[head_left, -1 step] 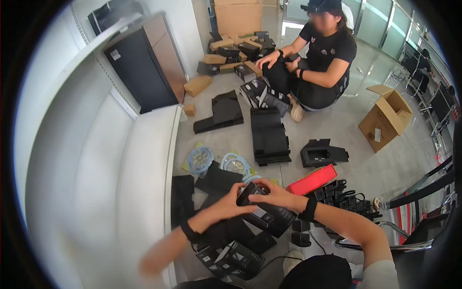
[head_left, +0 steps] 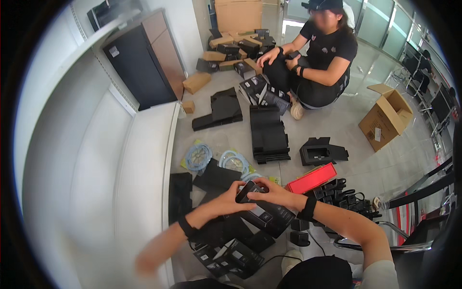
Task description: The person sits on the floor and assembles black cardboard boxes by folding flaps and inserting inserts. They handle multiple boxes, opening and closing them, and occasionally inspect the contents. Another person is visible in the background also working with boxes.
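Observation:
A black printed carton (head_left: 269,219) slants in front of me over the other dark packaging. My left hand (head_left: 230,198) is closed on the left side of its upper end, thumb toward the near face. From the right, my right hand (head_left: 275,192) grips the same end, with its thumb across the top. Between the two hands a dark, narrow end face (head_left: 245,191) shows; whether it is a flap or a separate piece I cannot tell. Near my knees, more black printed cartons (head_left: 236,257) lie on the floor beside flat black cardboard (head_left: 211,231).
Coiled light-blue cables (head_left: 198,157) lie beyond my hands. A red box (head_left: 312,179) and a heap of black devices (head_left: 344,197) are at right. White shelving (head_left: 144,154) borders the left. A person (head_left: 317,62) squats ahead near piled boxes (head_left: 236,50); an open brown carton (head_left: 386,118) stands right.

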{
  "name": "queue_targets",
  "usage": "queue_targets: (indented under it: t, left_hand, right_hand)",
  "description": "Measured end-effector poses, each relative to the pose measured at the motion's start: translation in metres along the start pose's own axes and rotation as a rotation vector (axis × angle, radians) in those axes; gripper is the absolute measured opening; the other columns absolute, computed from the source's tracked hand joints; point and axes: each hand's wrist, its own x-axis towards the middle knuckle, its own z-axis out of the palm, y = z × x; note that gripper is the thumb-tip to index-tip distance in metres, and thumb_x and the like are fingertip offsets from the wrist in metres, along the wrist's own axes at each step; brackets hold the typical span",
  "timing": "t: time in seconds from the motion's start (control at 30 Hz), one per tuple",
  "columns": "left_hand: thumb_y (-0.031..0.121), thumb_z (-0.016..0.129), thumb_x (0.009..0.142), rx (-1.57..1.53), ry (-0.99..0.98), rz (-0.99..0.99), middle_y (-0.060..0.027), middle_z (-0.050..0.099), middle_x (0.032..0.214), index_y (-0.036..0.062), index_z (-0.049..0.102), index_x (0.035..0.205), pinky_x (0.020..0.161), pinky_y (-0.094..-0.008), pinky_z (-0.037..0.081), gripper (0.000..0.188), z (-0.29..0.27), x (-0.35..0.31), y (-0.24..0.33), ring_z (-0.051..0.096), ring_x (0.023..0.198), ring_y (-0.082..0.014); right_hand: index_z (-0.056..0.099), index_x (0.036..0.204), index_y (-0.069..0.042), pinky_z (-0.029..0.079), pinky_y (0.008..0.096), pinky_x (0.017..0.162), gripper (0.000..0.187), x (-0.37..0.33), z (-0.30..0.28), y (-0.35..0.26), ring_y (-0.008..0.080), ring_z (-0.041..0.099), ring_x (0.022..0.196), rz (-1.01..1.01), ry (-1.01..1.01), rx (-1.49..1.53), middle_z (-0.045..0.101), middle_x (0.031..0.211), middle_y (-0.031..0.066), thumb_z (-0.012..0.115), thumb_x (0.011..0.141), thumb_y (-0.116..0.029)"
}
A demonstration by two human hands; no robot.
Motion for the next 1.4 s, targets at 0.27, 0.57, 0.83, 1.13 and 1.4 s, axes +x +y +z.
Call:
queue_targets:
  t: [0.27,0.57,0.83,1.13,1.4]
  left_hand:
    - [0.048,0.081,0.087,-0.113,-0.107,-0.220,-0.0184,0.052,0.145,-0.0004,0.033,0.154,0.102,-0.0333,0.046,0.095,0.008,0.009,-0.004,0.052,0.130,-0.0243]
    - [0.051,0.079,0.087,-0.244,-0.196,-0.254,-0.0159,0.052,0.133,0.0097,0.020,0.163,0.080,-0.0354,0.058,0.104,0.009,0.001,-0.027,0.056,0.120,-0.0238]
    - [0.053,0.080,0.085,-0.193,-0.164,-0.272,-0.0144,0.055,0.124,0.0057,0.024,0.158,0.074,-0.0345,0.058,0.104,0.008,0.007,-0.038,0.060,0.107,-0.0207]
    - [0.061,0.078,0.081,-0.189,-0.174,-0.337,-0.0113,0.051,0.129,0.0120,0.025,0.160,0.083,-0.0329,0.040,0.107,0.005,0.003,-0.035,0.048,0.107,-0.0178]
    - [0.058,0.080,0.082,-0.159,-0.108,-0.308,-0.0101,0.052,0.123,0.0101,0.028,0.156,0.077,-0.0316,0.040,0.103,-0.001,0.011,-0.050,0.049,0.101,-0.0167]
  right_hand:
    - [0.031,0.155,0.009,0.040,0.0346,0.114,0.107,0.011,-0.002,0.065,0.0309,0.048,0.139,0.097,0.004,-0.068,0.046,0.152,0.0264,0.064,0.091,-0.070]
    - [0.036,0.153,0.007,0.048,0.0322,0.101,0.097,0.004,0.009,0.068,0.0239,0.059,0.121,0.104,-0.094,-0.127,0.058,0.137,0.0200,0.058,0.096,-0.068]
    - [0.039,0.151,0.007,0.049,0.0318,0.098,0.095,0.012,0.002,0.101,0.0221,0.060,0.119,0.194,-0.160,-0.065,0.060,0.133,0.0183,0.059,0.095,-0.068]
    - [0.037,0.153,0.007,0.047,0.0325,0.101,0.102,0.019,0.005,0.104,0.0227,0.058,0.122,0.201,-0.199,-0.038,0.058,0.137,0.0192,0.060,0.092,-0.072]
    - [0.041,0.152,0.007,0.046,0.0319,0.102,0.107,0.027,-0.013,0.114,0.0238,0.057,0.123,0.251,-0.203,-0.150,0.057,0.139,0.0188,0.061,0.088,-0.077]
